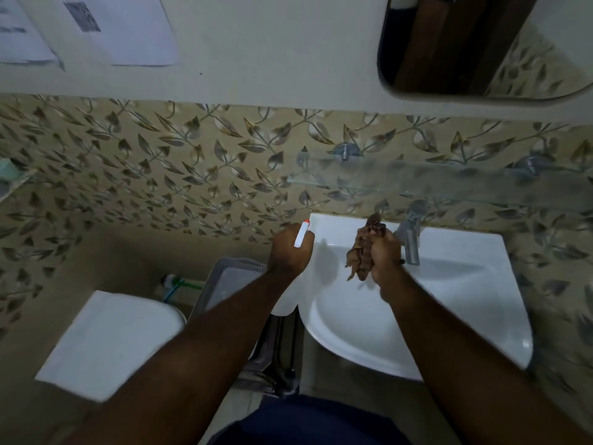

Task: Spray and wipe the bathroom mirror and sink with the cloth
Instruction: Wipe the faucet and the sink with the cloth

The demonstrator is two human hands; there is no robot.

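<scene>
My left hand [288, 250] grips a white spray bottle [301, 236] with a red nozzle tip, held over the left edge of the white sink [455, 284]; the bottle's body hangs below my wrist. A bunched brown cloth [361, 252] is clenched in my right hand [385, 258] above the sink's back rim, just left of the chrome tap [410, 239]. The mirror [475, 46] hangs on the wall at the upper right, its lower left corner in view.
A glass shelf [433, 178] juts from the leaf-patterned tile wall above the tap. A white toilet tank [106, 342] stands at lower left, a grey plastic basket [231, 284] between it and the sink. Papers [128, 30] hang on the upper wall.
</scene>
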